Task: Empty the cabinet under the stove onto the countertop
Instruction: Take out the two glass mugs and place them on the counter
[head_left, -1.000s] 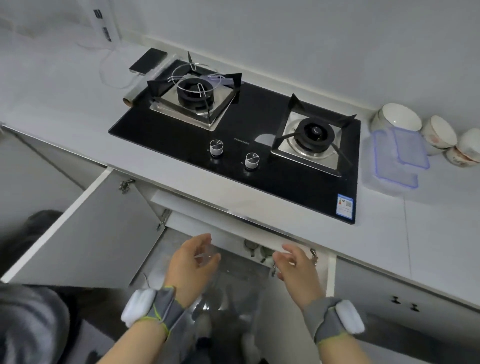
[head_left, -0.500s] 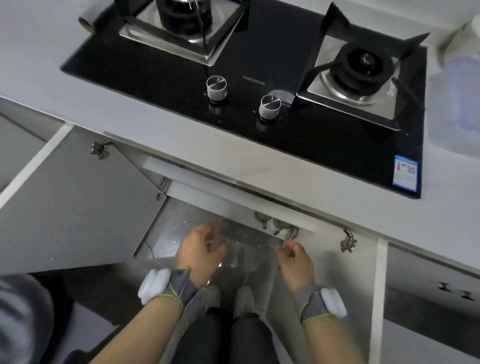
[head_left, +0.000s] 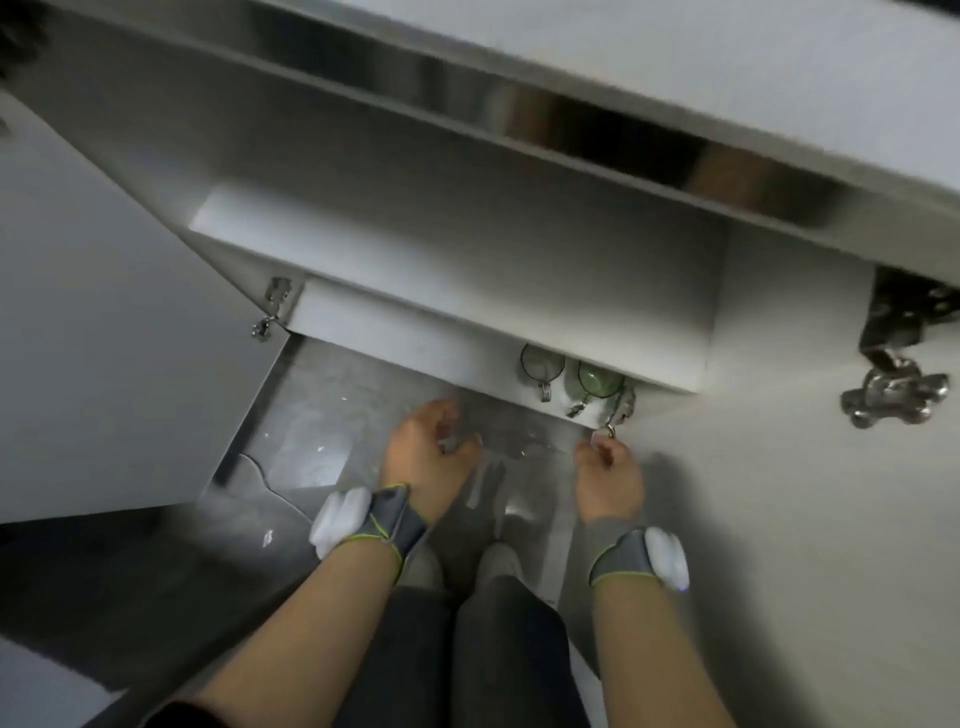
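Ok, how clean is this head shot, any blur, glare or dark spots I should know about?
Head view: motion blur smears the countertop edge and right door hinge; glare streaks the foil-lined cabinet floor; the glass mugs sit dim under the shelf; both hands, left hand and right hand, look soft; wide-angle bending tilts the cabinet.

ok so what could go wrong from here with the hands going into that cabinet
1. The glass mugs sit close together at the back right, partly hidden under the shelf edge; lifting one blindly could knock its neighbour.
2. The left hand hovers over something clear and hard to make out on the shiny cabinet floor; a grip could easily misjudge its edges.
3. The right hand works near the open door's metal hinges, which could scrape a wrist.
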